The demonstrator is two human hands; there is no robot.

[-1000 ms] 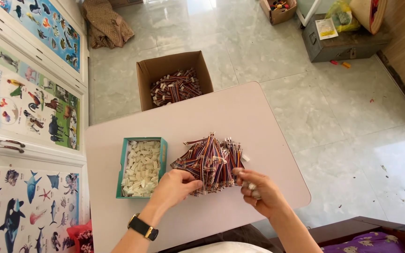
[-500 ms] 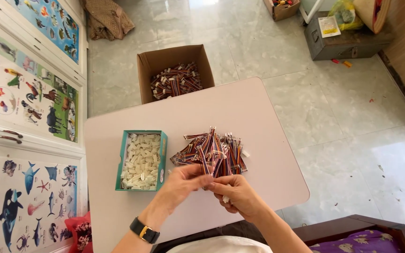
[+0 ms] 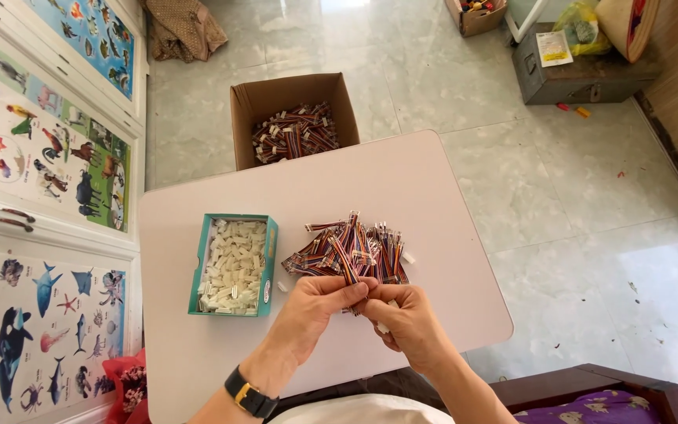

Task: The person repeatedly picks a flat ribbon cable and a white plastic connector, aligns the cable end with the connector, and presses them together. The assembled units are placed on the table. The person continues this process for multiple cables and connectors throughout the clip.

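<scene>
Above the table [image 3: 433, 196], fingers [image 3: 359, 292] pinching wire bundle [image 3: 351, 271].

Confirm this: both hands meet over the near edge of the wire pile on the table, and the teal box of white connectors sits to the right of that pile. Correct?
Not quite. In the head view the teal box of white connectors sits to the left of the wire pile, not the right. The rest holds: the left hand and right hand meet at the pile's near edge on the table.

Glossy pale tile floor [image 3: 606, 235]; animal posters [image 3: 33, 149] left; metal trunk [image 3: 582, 74] far right.
</scene>
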